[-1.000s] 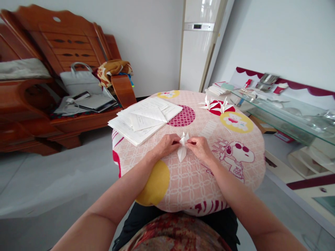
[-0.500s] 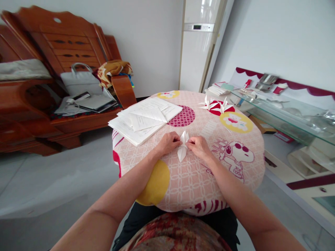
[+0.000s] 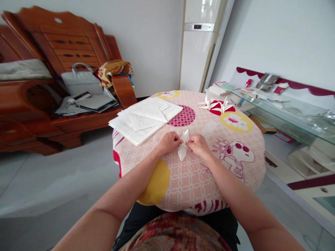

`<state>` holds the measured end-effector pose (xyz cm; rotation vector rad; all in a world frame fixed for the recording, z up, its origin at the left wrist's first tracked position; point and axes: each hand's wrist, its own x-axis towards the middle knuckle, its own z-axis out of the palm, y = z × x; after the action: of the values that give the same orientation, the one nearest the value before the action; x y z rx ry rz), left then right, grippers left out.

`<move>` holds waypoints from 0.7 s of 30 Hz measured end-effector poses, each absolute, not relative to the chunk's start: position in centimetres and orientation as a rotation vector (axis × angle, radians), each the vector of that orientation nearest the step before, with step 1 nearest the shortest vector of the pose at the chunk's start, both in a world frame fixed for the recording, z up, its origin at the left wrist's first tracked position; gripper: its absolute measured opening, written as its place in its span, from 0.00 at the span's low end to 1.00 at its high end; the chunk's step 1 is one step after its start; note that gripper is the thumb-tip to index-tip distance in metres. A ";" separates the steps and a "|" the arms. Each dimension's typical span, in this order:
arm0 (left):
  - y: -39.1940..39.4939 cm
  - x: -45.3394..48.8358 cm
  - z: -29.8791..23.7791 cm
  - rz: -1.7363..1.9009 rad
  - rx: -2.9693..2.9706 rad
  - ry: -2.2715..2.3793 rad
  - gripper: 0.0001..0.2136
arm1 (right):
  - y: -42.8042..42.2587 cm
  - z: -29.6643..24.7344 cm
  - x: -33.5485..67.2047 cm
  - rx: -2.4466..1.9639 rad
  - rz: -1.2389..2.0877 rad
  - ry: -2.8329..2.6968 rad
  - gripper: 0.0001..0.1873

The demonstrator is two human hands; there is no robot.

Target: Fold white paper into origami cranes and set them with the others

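Note:
Between my hands, just above the cloth-covered table (image 3: 193, 177), is a piece of folded white paper (image 3: 182, 152), narrow and pointed at its upper and lower ends. My left hand (image 3: 170, 142) pinches its left edge with thumb and fingertips. From the other side my right hand (image 3: 198, 144) grips the right edge in the same way. Fingertips cover the paper's middle. Two folded white paper cranes (image 3: 208, 104) stand toward the table's far right, beyond my right hand.
A stack of written paper sheets (image 3: 141, 134) lies at the table's left. To the right stands a glass-shelved cabinet (image 3: 285, 118) with assorted items. A wooden armchair (image 3: 73, 38) holding a grey bag (image 3: 83, 82) is at the left, and a tall white air conditioner (image 3: 196, 59) stands behind.
The upper part of the folded paper looks narrower and leans slightly to the right. Both hands keep their pinch in nearly the same place.

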<state>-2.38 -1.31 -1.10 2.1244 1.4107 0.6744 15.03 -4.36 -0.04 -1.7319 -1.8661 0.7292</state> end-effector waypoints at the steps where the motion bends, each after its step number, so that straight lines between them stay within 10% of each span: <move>1: -1.3 -2.4 -1.1 0.671 2.118 1.408 0.10 | -4.3 0.0 15.1 -1.739 0.752 -1.853 0.15; 21: -1.1 -3.0 -0.9 0.621 2.115 1.072 0.14 | -4.9 0.4 14.9 -1.620 1.209 -1.584 0.14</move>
<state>-3.04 -1.09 -0.90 2.1152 1.0724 0.6210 14.92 -4.85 0.41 -1.6200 -1.5838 1.2092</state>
